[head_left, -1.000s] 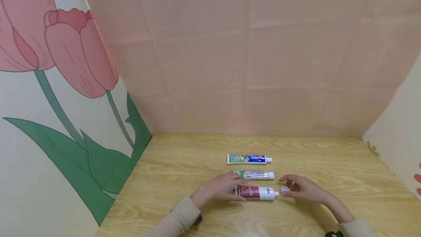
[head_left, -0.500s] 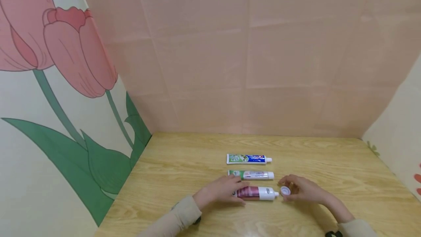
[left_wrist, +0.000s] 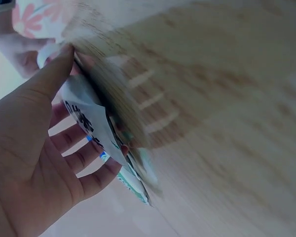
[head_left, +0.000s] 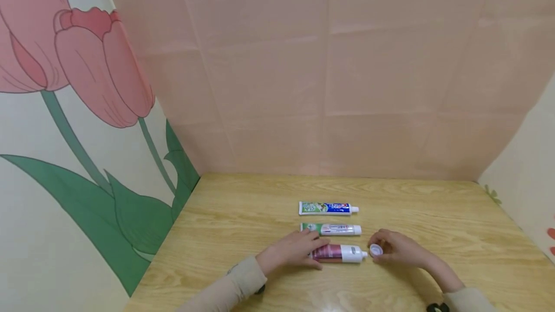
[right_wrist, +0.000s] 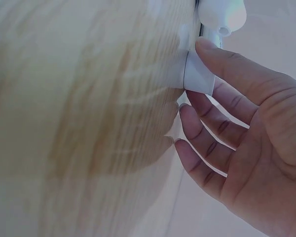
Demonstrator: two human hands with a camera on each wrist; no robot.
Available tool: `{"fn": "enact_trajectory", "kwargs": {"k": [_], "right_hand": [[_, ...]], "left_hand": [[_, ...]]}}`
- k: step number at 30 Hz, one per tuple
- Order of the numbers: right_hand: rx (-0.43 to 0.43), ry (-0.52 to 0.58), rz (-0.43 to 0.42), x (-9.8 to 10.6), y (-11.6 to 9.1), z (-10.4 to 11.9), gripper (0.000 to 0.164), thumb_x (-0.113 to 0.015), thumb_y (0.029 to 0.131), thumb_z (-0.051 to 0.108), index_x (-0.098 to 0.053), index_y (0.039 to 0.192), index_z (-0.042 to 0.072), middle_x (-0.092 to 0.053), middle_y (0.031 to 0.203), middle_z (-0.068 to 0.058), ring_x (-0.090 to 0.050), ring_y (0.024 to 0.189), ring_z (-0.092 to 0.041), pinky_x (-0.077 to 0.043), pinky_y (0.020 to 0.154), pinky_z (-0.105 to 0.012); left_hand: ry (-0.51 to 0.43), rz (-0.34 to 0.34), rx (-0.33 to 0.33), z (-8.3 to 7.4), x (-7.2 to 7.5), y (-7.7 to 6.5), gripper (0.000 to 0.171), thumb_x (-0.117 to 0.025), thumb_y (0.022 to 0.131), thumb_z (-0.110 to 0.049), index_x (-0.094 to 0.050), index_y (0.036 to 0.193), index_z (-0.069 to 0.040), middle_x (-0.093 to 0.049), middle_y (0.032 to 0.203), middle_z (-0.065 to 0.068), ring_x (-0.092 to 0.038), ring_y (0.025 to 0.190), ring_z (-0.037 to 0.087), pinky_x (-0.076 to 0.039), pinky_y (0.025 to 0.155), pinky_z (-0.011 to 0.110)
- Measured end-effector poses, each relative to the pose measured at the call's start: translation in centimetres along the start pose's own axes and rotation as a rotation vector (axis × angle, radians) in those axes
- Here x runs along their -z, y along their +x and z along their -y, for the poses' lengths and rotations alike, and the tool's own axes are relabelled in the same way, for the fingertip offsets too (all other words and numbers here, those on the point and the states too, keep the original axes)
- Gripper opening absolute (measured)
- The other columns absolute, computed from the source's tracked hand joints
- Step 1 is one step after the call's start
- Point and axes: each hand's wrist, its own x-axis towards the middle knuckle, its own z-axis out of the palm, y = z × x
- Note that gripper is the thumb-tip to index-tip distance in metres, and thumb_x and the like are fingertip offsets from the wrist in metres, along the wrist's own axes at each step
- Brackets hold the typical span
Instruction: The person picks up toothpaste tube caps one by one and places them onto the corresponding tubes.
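On a wood-grained bench (head_left: 243,215), a maroon-and-white tube (head_left: 331,253) lies flat directly in front of me, its bare nozzle (head_left: 364,254) pointing right. The fingers of my left hand (head_left: 291,248) arch over its tail end, thumb along the near side, the others round the far side, holding it down. The fingers of my right hand (head_left: 401,249) are drawn together on a small white cap (head_left: 376,251), open side up, just beside the nozzle but apart from it. Beyond lie a green-and-white tube (head_left: 340,229) and, farther off, a blue-and-green tube (head_left: 328,208).

I judge the maroon-and-white tube light and soft, its smooth skin a little slippery; a hard squeeze could push paste out, so a loose hold on the tail suits it. The cap should feel stiff and nearly weightless, best pinched across its sides.
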Motion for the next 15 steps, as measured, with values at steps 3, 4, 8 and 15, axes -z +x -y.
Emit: {"fn": "enact_trajectory", "kwargs": {"k": [3, 4, 8, 15], "right_hand": [[-0.014, -0.017, 0.007, 0.10, 0.06, 0.02, 0.025, -0.074, 0.078, 0.019, -0.062, 0.096, 0.008, -0.058, 0.082, 0.003, -0.053, 0.071, -0.005, -0.046, 0.057, -0.020], [-0.026, -0.022, 0.011, 0.12, 0.07, 0.05, 0.025, -0.074, 0.078, 0.020, -0.062, 0.096, 0.009, -0.058, 0.082, 0.004, -0.053, 0.071, -0.004, -0.045, 0.057, -0.020], [-0.056, -0.024, 0.020, 0.28, 0.13, 0.16, 0.025, -0.075, 0.077, 0.022, -0.062, 0.096, 0.009, -0.057, 0.082, 0.004, -0.051, 0.070, -0.004, -0.044, 0.056, -0.020], [-0.041, 0.027, -0.021, 0.30, 0.10, 0.03, 0.025, -0.076, 0.075, 0.017, -0.062, 0.093, 0.007, -0.060, 0.080, 0.002, -0.052, 0.068, -0.002, -0.044, 0.054, -0.019]], "left_hand": [[0.003, -0.010, -0.006, 0.05, -0.08, 0.09, 0.068, -0.046, 0.085, -0.062, -0.036, 0.142, -0.027, -0.049, 0.120, -0.007, -0.047, 0.104, 0.007, -0.044, 0.082, 0.019], [0.002, -0.012, -0.007, 0.09, -0.14, 0.09, 0.067, -0.046, 0.085, -0.062, -0.036, 0.142, -0.027, -0.049, 0.120, -0.007, -0.047, 0.104, 0.007, -0.044, 0.083, 0.019], [-0.003, -0.014, -0.014, 0.23, -0.25, 0.19, 0.065, -0.047, 0.086, -0.060, -0.036, 0.141, -0.027, -0.049, 0.122, -0.008, -0.047, 0.106, 0.007, -0.044, 0.086, 0.020], [-0.014, 0.008, -0.021, 0.20, -0.16, 0.34, 0.065, -0.045, 0.087, -0.060, -0.035, 0.142, -0.026, -0.049, 0.124, -0.008, -0.044, 0.109, 0.006, -0.041, 0.092, 0.020]]}}
